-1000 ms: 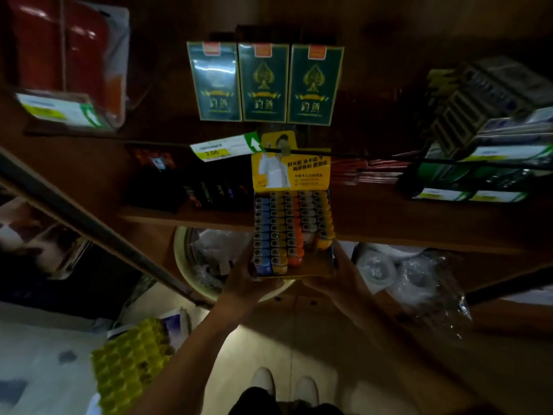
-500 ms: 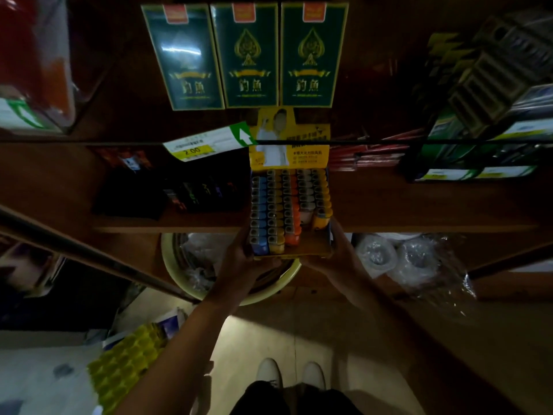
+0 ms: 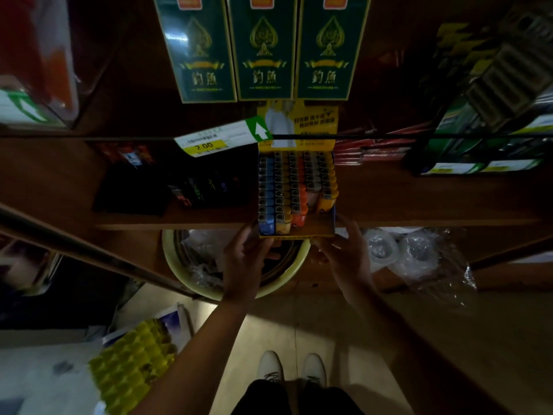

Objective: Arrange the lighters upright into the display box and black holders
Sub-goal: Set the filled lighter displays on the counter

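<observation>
A yellow display box [image 3: 317, 230] stands on the wooden shelf [image 3: 419, 205], its front edge at the shelf's lip. Rows of upright lighters [image 3: 281, 190] in blue, yellow, orange and white fill most of it; the front right corner is bare. My left hand [image 3: 244, 256] grips the box's front left corner. My right hand [image 3: 344, 250] holds its front right corner, fingers curled at the side. A black holder [image 3: 209, 190] with dark lighters sits on the shelf to the left of the box.
A price tag [image 3: 209, 142] hangs on the upper shelf rail. Green card boxes [image 3: 263, 46] stand above. Red packs [image 3: 374, 148] and green cartons [image 3: 478, 145] lie to the right. Below are a yellow basin [image 3: 176, 265], plastic wrap [image 3: 419, 259] and a yellow egg tray [image 3: 128, 363].
The display box has moved forward onto the shelf, further under the rail, with both hands still on its front. The camera view has shifted closer and lower.
</observation>
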`<state>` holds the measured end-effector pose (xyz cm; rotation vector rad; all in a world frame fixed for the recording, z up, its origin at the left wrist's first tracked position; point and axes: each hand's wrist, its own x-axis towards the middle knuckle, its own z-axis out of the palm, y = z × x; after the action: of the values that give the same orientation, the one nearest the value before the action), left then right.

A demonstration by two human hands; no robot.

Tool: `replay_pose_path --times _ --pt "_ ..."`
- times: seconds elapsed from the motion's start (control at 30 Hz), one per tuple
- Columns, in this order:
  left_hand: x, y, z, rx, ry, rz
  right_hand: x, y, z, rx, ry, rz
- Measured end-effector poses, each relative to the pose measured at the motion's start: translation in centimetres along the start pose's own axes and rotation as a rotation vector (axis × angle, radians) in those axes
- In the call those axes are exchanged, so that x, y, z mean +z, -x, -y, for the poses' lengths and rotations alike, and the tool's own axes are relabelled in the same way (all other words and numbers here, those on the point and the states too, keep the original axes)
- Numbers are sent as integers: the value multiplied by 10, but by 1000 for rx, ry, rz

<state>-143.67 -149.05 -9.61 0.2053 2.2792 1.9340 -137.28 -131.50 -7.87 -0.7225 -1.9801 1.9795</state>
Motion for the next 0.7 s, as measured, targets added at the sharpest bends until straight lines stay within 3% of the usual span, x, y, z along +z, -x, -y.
replay_pose_path --times 0.27,0.57,0.7 --pt "1 -22 -10 -76 33 -57 15 -18 14 -72 149 -6" --pt "3 -34 -9 -133 75 -104 27 -23 10 -30 133 -74" --pt "0 -31 -14 -10 -68 -192 30 -13 11 -97 123 -88"
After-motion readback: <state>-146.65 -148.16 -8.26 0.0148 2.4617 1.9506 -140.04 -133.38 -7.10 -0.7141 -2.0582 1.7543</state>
